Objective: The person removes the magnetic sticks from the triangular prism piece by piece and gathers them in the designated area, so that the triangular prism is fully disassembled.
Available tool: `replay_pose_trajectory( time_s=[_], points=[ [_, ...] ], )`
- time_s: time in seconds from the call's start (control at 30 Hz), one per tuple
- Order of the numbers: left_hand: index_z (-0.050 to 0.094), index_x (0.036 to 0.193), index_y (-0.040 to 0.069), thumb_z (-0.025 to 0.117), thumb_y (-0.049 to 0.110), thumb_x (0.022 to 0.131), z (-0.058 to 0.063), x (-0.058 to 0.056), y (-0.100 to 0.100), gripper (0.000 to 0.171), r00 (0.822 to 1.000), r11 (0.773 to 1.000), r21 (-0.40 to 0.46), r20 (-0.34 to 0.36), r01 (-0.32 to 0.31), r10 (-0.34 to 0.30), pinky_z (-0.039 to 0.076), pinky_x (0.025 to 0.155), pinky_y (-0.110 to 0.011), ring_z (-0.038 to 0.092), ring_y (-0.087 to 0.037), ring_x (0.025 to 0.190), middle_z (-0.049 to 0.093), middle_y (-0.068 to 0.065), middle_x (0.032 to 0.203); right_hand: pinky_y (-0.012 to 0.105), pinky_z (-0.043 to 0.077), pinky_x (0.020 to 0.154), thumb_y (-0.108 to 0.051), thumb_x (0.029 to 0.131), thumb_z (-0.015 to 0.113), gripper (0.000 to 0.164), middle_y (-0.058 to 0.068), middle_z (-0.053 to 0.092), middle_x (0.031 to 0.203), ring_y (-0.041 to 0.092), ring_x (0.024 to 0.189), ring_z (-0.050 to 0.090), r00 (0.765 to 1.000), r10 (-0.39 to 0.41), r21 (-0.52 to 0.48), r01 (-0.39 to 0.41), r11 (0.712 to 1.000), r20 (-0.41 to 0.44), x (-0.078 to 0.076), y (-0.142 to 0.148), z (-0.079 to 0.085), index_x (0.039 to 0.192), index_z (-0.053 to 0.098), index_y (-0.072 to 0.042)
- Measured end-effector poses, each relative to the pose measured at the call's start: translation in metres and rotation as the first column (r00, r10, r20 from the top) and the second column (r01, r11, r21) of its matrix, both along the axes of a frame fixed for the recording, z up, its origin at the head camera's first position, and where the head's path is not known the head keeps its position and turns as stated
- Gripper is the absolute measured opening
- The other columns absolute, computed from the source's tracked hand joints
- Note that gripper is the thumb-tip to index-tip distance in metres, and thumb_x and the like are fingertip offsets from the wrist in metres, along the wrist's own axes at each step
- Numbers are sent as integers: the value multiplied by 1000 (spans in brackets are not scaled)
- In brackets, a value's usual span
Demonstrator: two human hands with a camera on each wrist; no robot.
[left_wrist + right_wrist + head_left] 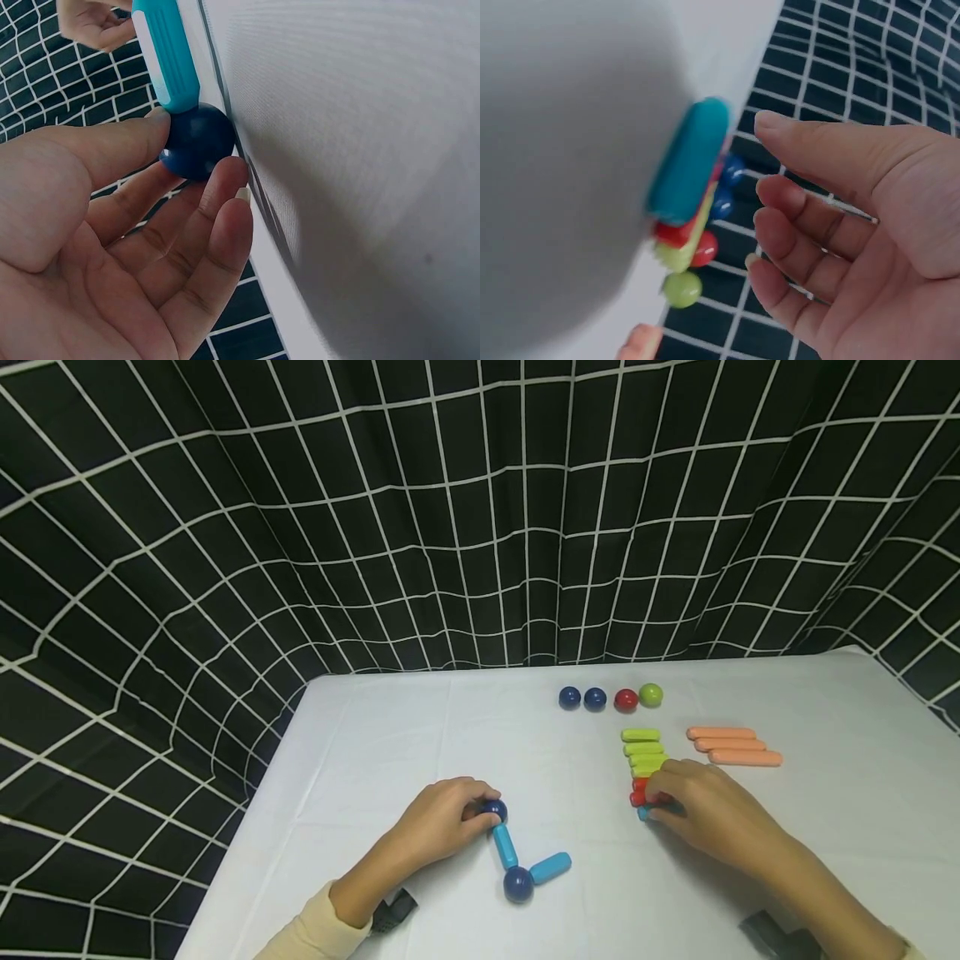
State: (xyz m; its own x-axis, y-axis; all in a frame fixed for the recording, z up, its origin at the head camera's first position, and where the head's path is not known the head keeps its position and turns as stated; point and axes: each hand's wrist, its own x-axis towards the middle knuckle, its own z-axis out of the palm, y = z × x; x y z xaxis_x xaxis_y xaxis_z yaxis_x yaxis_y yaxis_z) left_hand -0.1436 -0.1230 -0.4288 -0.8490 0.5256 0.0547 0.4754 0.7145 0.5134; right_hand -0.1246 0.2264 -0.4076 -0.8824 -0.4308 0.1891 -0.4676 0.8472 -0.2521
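With thumb and fingertips, my left hand (442, 820) pinches a dark blue ball (199, 142) resting on the white table. A light blue stick (505, 846) joins it to a second dark blue ball (518, 884). From that one, another light blue stick (551, 867) points to the right. My right hand (708, 802) hovers over a loose light blue stick (690, 165); in the right wrist view its thumb and relaxed fingers are apart from the stick. Red sticks (638, 797) lie just beyond, partly hidden by this hand in the head view.
Several yellow-green sticks (641, 736) continue the row away from me. Three orange sticks (744, 758) lie to the right. At the back stand two dark blue balls (570, 697), a red ball (626, 700) and a green ball (651, 695). A black gridded curtain (480, 527) surrounds the table.
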Motion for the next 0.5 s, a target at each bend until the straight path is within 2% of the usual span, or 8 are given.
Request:
replay_pose_trajectory(
  time_s=[0.13, 0.27, 0.4, 0.5],
  points=[
    [74, 116, 13, 75, 30, 92, 0, 0, -1, 29, 1000, 1000, -4, -6, 0, 0, 39, 55, -23, 45, -3, 61, 54, 16, 77, 37, 55, 74, -7, 70, 90, 26, -15, 59, 82, 9, 79, 58, 992, 103, -25, -105, 994, -77, 3, -13, 7, 83, 72, -20],
    [74, 115, 13, 75, 28, 92, -1, 0, -1, 28, 1000, 1000, 5, -13, 7, -7, 39, 56, -23, 45, -3, 62, 55, 15, 78, 33, 53, 71, -7, 73, 88, 21, -14, 60, 82, 6, 77, 56, 971, 217, -30, -221, 975, -103, 6, -32, 11, 85, 74, -18],
    [74, 115, 13, 76, 27, 91, -1, 0, 0, 28, 1000, 1000, 15, -12, 8, -8, 40, 57, -24, 46, -4, 63, 58, 14, 81, 30, 52, 71, -13, 76, 87, 18, -15, 62, 82, 5, 77, 54, 956, 288, -27, -290, 957, -45, 9, -53, 11, 89, 77, -18],
    [74, 115, 13, 76, 27, 91, -1, 0, 0, 28, 1000, 1000, 11, -11, 8, -8, 40, 57, -24, 46, -4, 63, 60, 13, 82, 31, 52, 75, -20, 79, 86, 18, -16, 64, 86, 5, 80, 55, 938, 344, -27, -344, 939, 43, 11, -69, 9, 95, 78, -18]
  ],
)
